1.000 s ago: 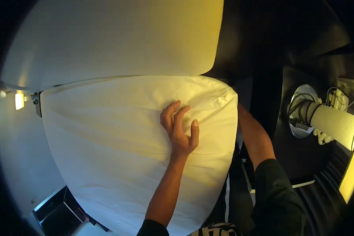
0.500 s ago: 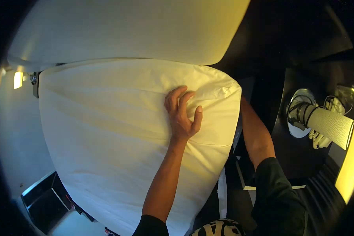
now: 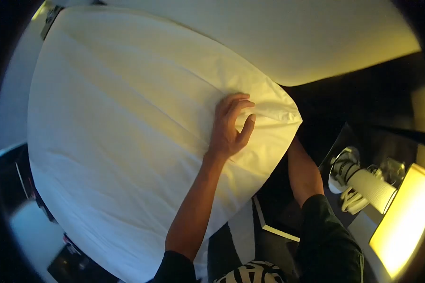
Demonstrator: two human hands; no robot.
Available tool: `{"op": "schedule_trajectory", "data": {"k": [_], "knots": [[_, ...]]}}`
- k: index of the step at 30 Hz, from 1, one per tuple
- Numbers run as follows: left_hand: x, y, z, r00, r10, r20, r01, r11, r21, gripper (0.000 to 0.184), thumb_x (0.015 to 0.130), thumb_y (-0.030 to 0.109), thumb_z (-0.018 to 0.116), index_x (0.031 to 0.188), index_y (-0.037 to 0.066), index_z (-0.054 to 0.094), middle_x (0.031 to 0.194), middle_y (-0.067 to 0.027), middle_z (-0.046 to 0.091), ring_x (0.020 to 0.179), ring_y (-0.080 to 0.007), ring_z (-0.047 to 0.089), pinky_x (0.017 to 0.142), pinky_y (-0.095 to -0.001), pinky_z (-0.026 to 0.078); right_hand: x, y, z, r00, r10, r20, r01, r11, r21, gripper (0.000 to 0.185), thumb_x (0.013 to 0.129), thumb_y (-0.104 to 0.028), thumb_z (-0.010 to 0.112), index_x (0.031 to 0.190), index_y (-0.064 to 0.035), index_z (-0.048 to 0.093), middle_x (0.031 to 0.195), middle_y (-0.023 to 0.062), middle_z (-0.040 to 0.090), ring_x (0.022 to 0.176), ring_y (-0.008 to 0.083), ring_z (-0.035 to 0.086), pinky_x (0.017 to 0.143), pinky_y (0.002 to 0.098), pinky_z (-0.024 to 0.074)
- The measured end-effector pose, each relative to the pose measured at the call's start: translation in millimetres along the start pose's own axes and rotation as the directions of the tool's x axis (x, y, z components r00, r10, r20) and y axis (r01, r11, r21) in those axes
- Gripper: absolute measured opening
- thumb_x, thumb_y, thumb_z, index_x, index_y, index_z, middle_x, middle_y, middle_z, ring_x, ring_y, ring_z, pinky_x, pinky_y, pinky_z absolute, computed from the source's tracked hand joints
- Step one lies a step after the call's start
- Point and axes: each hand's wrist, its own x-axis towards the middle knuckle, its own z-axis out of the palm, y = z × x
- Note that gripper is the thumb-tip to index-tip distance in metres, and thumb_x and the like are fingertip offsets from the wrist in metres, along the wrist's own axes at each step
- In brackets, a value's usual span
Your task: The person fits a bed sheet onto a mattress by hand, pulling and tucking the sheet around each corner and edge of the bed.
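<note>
A white fitted sheet point(image 3: 118, 104) covers the mattress, with creases running toward its corner at the right. My left hand point(image 3: 232, 125) rests on top of the sheet near that corner, its fingers bent and apart, the thumb held away from them. It grips nothing that I can see. My right forearm point(image 3: 305, 170) reaches up beside the mattress and goes out of sight under the corner. The right hand itself is hidden there, so its fingers do not show.
A pale padded headboard point(image 3: 288, 37) stands against the far edge of the mattress. To the right, a lit lamp point(image 3: 406, 221) stands on a dark bedside table beside a corded telephone point(image 3: 354, 200). A dark, pale-edged piece of furniture point(image 3: 278, 212) lies near my right arm.
The view has turned, so the bed and headboard appear rotated and the lamp sits lower. My left hand stays on the sheet near the corner. My right hand remains hidden beneath it.
</note>
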Motion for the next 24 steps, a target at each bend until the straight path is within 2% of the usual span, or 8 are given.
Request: {"op": "schedule_trajectory", "data": {"k": [5,8,12,14,16,18,20,24], "knots": [[-79,66,-3,0.97,-0.239,0.05,0.242,0.91,-0.336,0.017,0.081,0.007,0.058,0.097,0.002,0.059,0.097,-0.016,0.06,0.085,-0.0283,0.059,0.078,-0.035,0.046,13,-12,-4,0.998,0.064,-0.014,-0.065,0.983,-0.171,0.043,0.095,-0.032,0.042,0.127,-0.0029,0.047,0.123,0.0122,0.052,0.11,0.024,0.05,0.093,0.0367,0.0414],[-135,95,14,0.81,-0.474,0.345,0.586,0.635,-0.503,0.014,0.087,0.011,0.058,0.097,0.002,0.059,0.09,-0.0118,0.062,0.084,-0.0214,0.06,0.074,-0.032,0.047,8,-6,-24,0.997,0.066,-0.042,-0.074,0.974,-0.216,0.044,0.095,-0.032,0.042,0.128,-0.0029,0.047,0.124,0.0123,0.052,0.11,0.024,0.05,0.093,0.0367,0.0411],[-213,116,64,0.672,-0.583,0.456,0.714,0.349,-0.606,0.024,0.093,0.024,0.052,0.1,0.002,0.059,0.089,-0.0085,0.062,0.082,-0.0186,0.059,0.074,-0.0306,0.047,-12,-8,-51,0.994,0.045,-0.098,-0.071,0.957,-0.28,0.044,0.095,-0.033,0.042,0.128,-0.003,0.046,0.124,0.0125,0.052,0.111,0.0241,0.05,0.093,0.0367,0.0408],[-253,102,93,0.553,-0.71,0.436,0.833,0.461,-0.306,0.038,0.095,0.036,0.046,0.111,0.003,0.056,0.096,-0.0085,0.061,0.085,-0.0192,0.059,0.078,-0.0305,0.045,-16,-16,-51,0.994,0.027,-0.104,-0.059,0.944,-0.324,0.045,0.095,-0.033,0.042,0.128,-0.003,0.046,0.124,0.0126,0.051,0.111,0.0242,0.05,0.093,0.0367,0.0406],[-292,61,126,0.254,-0.82,0.512,0.962,0.161,-0.22,0.037,0.093,0.03,0.05,0.116,0.002,0.054,0.111,-0.0191,0.056,0.101,-0.0331,0.053,0.087,-0.0399,0.041,-22,-21,-50,0.994,0.011,-0.11,-0.05,0.931,-0.361,0.045,0.095,-0.033,0.042,0.128,-0.003,0.046,0.124,0.0127,0.051,0.111,0.0242,0.049,0.094,0.0367,0.0404],[-255,58,105,0.173,-0.954,0.244,0.983,0.152,-0.106,0.039,0.092,0.031,0.05,0.12,0.004,0.053,0.116,-0.0203,0.054,0.107,-0.0336,0.051,0.092,-0.0389,0.039,-28,-19,-57,0.992,0.001,-0.124,-0.05,0.92,-0.388,0.045,0.095,-0.034,0.042,0.128,-0.003,0.046,0.125,0.0127,0.051,0.111,0.0243,0.049,0.094,0.0367,0.0402],[-304,28,134,0.455,-0.886,0.087,0.786,0.354,-0.506,0.041,0.092,0.033,0.05,0.121,0.004,0.052,0.117,-0.0209,0.054,0.108,-0.0343,0.05,0.095,-0.0383,0.038,-39,-11,-70,0.988,0.01,-0.154,-0.073,0.909,-0.41,0.046,0.095,-0.034,0.042,0.129,-0.0031,0.046,0.125,0.0128,0.051,0.112,0.0243,0.049,0.094,0.0367,0.04],[-258,25,122,0.501,-0.865,0.018,0.852,0.49,-0.185,0.055,0.093,0.038,0.047,0.137,0.007,0.033,0.141,-0.0128,0.033,0.122,-0.0284,0.039,0.102,-0.0346,0.033,-42,4,-84,0.985,0.015,-0.172,-0.09,0.895,-0.438,0.047,0.095,-0.034,0.042,0.129,-0.0031,0.045,0.125,0.013,0.051,0.112,0.0244,0.049,0.095,0.0367,0.0396]]}}
